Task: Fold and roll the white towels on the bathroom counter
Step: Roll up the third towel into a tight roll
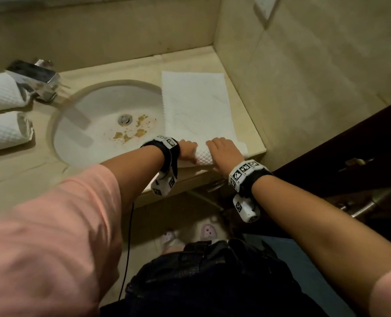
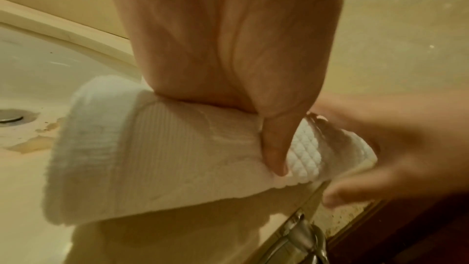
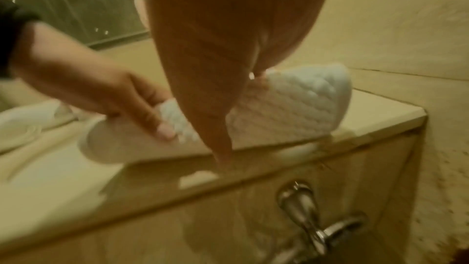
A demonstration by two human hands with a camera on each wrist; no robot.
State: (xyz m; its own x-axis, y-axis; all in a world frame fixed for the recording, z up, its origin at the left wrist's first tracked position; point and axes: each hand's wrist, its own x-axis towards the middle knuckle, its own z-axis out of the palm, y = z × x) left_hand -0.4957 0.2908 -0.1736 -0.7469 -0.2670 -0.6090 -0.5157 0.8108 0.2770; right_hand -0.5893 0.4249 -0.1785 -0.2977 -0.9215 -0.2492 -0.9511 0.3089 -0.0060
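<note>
Both hands sit side by side on the near end of a white towel [image 1: 195, 106] that lies flat on the counter [image 1: 254, 136], stretching away from the fingers toward the wall. The part under the palms is already turned into a short roll [image 1: 204, 156], resting just at the counter's front edge. The left hand [image 1: 187, 148] curls over the roll's left end, thumb [image 2: 275, 148] pressing into the front of it. The right hand [image 1: 224, 152] covers the right end with fingers bent over the top and thumb down at the counter's edge, so both are gripping the roll.

To the left of the left hand is the sink [image 1: 71, 124], and the towel's left edge hangs slightly over its rim. Far left of both hands lie two finished rolled towels [image 1: 2, 113] beside the tap [image 1: 35, 76].

The risks, as I judge them: uneven pressure between the hands would let the roll drift crooked or cone-shaped; the left end could slip into the stained basin; a loose grip so close to the edge could drop the roll off the counter.
</note>
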